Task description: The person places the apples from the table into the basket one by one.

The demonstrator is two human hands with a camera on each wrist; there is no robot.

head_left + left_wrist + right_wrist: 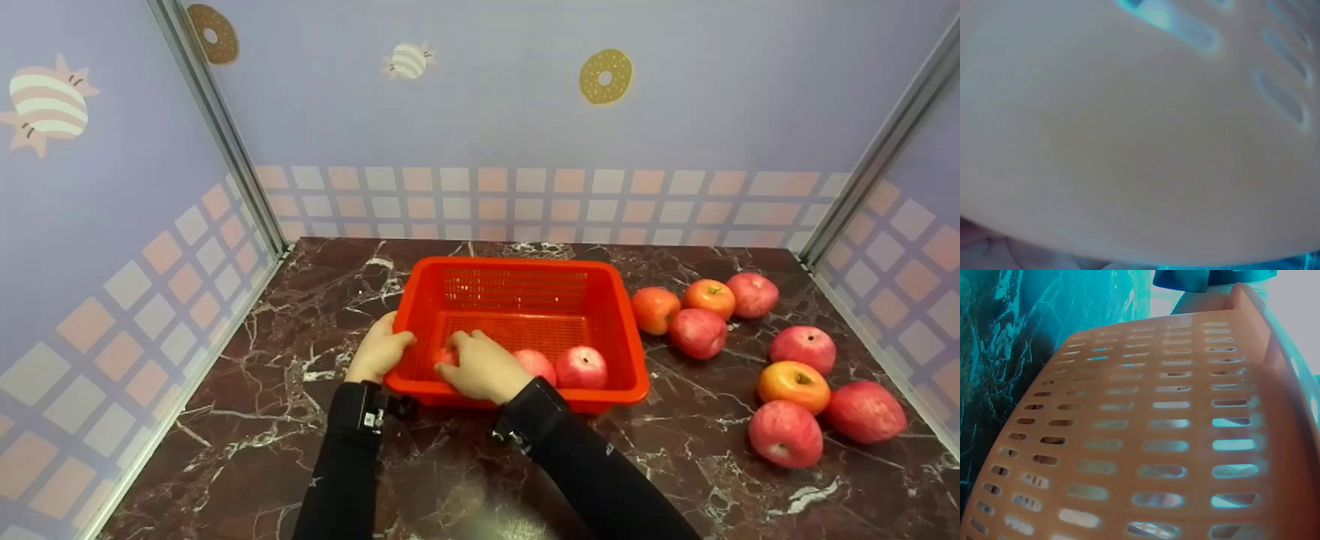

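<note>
A red slotted plastic basket (628,330) stands on the dark marble table (300,420). My left hand (380,348) grips the basket's left rim, thumb hooked over the edge. My right hand (480,366) reaches over the near rim, fingers curled round a red apple (444,355) that is mostly hidden under it. Two more red apples (581,367) lie in the basket's near right part. The left wrist view shows only a blurred close-up of the basket wall (1129,140). In the right wrist view the slotted basket wall (1157,427) fills the frame.
Several red and orange apples (793,382) lie loose on the table right of the basket, out to the right wall. Patterned walls with metal corner posts (225,135) close in the table on the left, back and right. Marble (994,354) shows beside the basket.
</note>
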